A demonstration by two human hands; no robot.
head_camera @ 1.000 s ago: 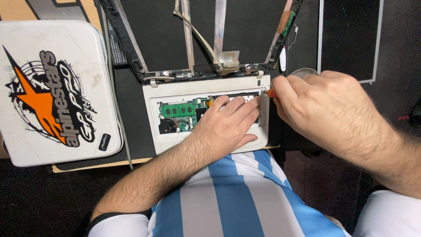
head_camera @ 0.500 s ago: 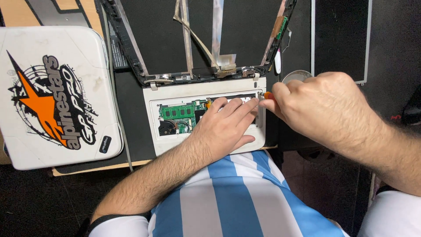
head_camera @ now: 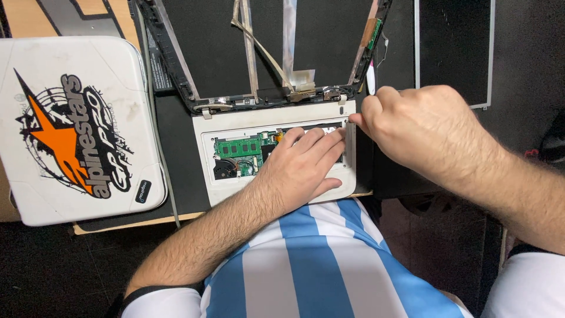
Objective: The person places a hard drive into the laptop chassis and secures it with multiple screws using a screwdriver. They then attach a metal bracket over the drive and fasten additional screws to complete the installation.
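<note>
A small white laptop base [head_camera: 223, 126] lies open in front of me, with a green circuit board [head_camera: 238, 147] and a dark fan [head_camera: 223, 171] exposed inside. My left hand [head_camera: 300, 162] lies flat on the base's right half, palm down, holding nothing. My right hand [head_camera: 424, 126] is closed, its fingertips pinched at the base's upper right corner by the hinge. The small orange-handled tool it grips is hidden inside the fingers. The stripped black screen frame [head_camera: 265, 47], with loose ribbon cables, stands open behind the base.
A white hard case [head_camera: 76, 129] with an orange star sticker lies to the left. A bare dark display panel [head_camera: 453, 53] rests at the upper right. A thin white stick [head_camera: 371, 76] sits beside the frame. My blue-and-white striped shirt [head_camera: 318, 259] fills the foreground.
My right hand has shifted slightly up and left to the hinge corner. The orange tool tip that showed between its fingers is now covered. My left hand stays put.
</note>
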